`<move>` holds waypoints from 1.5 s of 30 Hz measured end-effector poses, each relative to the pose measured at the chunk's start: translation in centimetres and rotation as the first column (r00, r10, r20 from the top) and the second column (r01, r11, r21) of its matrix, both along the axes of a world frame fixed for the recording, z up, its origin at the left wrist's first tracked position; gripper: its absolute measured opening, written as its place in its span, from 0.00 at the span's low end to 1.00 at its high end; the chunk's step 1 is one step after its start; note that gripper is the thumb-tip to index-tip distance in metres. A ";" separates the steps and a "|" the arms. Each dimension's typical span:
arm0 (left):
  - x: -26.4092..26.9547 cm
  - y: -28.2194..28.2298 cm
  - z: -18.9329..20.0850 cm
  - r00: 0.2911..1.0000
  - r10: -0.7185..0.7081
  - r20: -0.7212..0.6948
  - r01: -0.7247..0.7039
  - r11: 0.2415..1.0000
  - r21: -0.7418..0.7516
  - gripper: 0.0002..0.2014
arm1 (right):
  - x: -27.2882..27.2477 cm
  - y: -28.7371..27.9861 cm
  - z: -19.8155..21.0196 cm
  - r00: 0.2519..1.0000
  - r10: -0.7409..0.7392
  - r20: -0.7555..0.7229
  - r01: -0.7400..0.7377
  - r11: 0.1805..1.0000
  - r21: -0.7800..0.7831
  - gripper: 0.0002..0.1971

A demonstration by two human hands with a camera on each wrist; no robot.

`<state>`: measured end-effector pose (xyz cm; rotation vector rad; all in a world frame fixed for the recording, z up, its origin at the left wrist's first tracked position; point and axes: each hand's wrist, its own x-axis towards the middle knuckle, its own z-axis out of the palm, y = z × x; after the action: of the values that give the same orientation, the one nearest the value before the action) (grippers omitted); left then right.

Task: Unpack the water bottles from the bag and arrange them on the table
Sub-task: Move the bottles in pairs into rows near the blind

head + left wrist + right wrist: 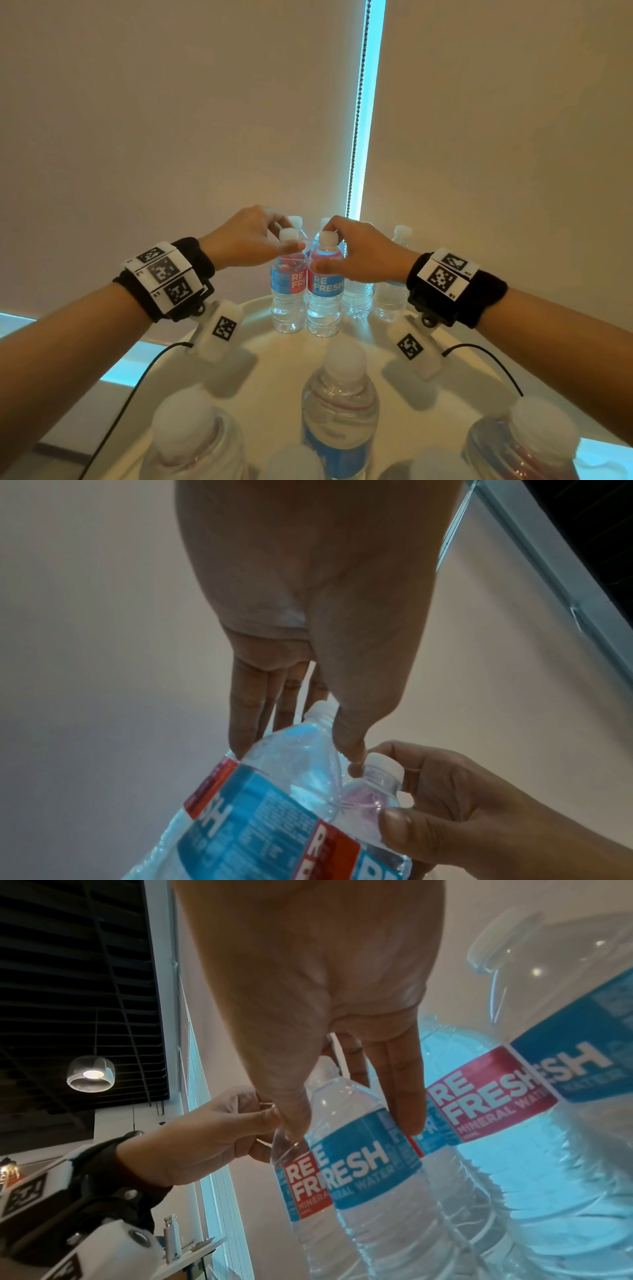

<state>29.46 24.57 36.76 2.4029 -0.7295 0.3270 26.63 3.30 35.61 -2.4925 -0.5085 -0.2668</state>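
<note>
Two clear water bottles with white caps and red-and-blue REFRESH labels stand upright and touching at the far side of the round white bench (260, 346): the left bottle (288, 294) and the right bottle (324, 298). Just behind and to their right stand more upright bottles (390, 294). Nearer the camera, several blurred bottles (339, 411) also stand upright.

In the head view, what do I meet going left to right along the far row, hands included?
Left hand → the bottle it holds → the bottle the right hand holds → right hand → a free-standing bottle at the far right. The bottles behind the two held ones overlap too much to place.
</note>
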 end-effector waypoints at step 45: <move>-16.0 7.2 0.9 0.761 -0.564 -0.321 0.447 0.814 -0.370 0.16 | -9.7 -2.7 4.5 0.670 0.662 -0.336 -0.657 0.739 0.147 0.21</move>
<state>13.44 31.77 37.65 1.8198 -1.0204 -0.2974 16.91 0.64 40.10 -2.0833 -1.1875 0.4818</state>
